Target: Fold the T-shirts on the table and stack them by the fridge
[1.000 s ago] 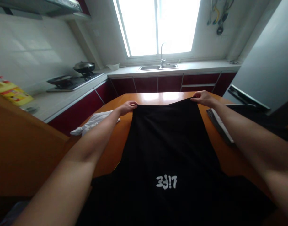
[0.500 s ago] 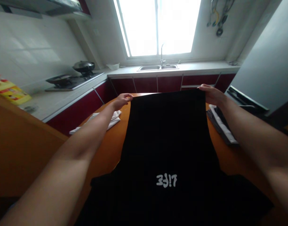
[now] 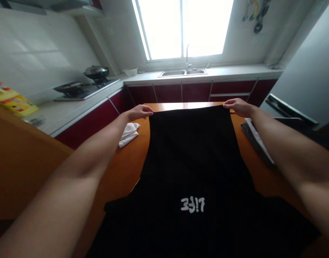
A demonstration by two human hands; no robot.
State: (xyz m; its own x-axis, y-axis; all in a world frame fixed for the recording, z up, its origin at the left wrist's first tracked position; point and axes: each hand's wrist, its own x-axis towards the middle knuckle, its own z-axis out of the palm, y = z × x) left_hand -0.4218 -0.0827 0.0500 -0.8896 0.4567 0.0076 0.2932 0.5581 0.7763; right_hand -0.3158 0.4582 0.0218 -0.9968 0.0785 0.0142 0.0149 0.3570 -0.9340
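A black T-shirt (image 3: pixel 191 154) with white "Life" lettering, upside down to me, lies spread over an orange-brown wooden table (image 3: pixel 121 175). Its far edge is stretched between my two hands. My left hand (image 3: pixel 140 112) pinches the far left corner. The far right corner is pinched in my right hand (image 3: pixel 238 106). Toward me the shirt widens into its sleeves, and its nearest part runs out of view. Beside my left forearm lies a folded white cloth (image 3: pixel 129 134). A stack of folded grey and white clothes (image 3: pixel 257 141) is partly hidden behind my right forearm.
Beyond the table runs a white counter (image 3: pixel 229 73) with a double sink (image 3: pixel 172 73) under the window. On the left are a gas stove (image 3: pixel 86 91), a lidded wok (image 3: pixel 96 72) and a yellow jug (image 3: pixel 15 102). A grey fridge (image 3: pixel 306 75) stands at right.
My right hand has moved slightly left and down with its corner, and the shirt's far edge sits a little lower. Both hands keep their pinch. The camera view has shifted slightly.
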